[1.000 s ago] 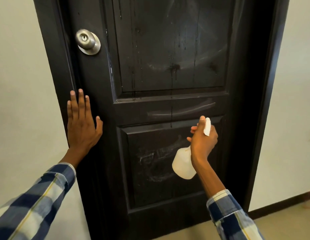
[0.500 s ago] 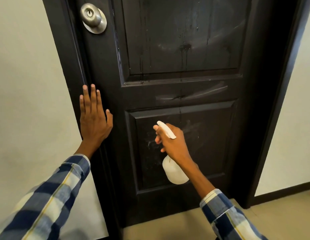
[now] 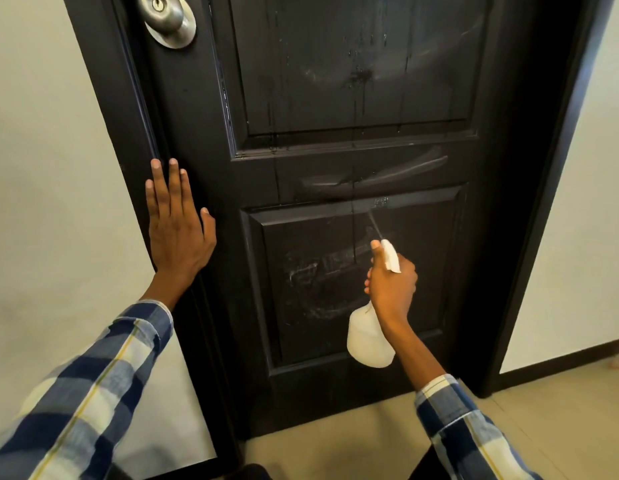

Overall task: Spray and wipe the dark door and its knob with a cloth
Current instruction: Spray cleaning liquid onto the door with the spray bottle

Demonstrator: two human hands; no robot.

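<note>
Dark-painted timber forms the door (image 3: 353, 98), which serves as the reference for all positions below. Its metal knob (image 3: 168, 19) is mounted at the upper left of the door face. Run marks and streaks of liquid are visible on the upper panel and on the rail between the panels, and pale smears are visible on the lower panel (image 3: 335, 282); spraying is therefore judged well advanced on the panels.

A white spray bottle (image 3: 370, 341) is held in front of the lower panel, right of its centre. The right hand (image 3: 391, 285) is clamped around the bottle neck with a finger over the trigger, and a thin jet is seen leaving the nozzle up toward the panel's top edge. The left hand (image 3: 178, 230) is laid flat, fingers straight and together, against the door's left stile below the knob, and holds nothing.

No cloth is visible. Whether the pale smears result from wiping or from spray residue cannot be determined. No liquid can be made out on the knob, though glare makes this uncertain. Wiping of the panels and treatment of the knob are judged outstanding.
</note>
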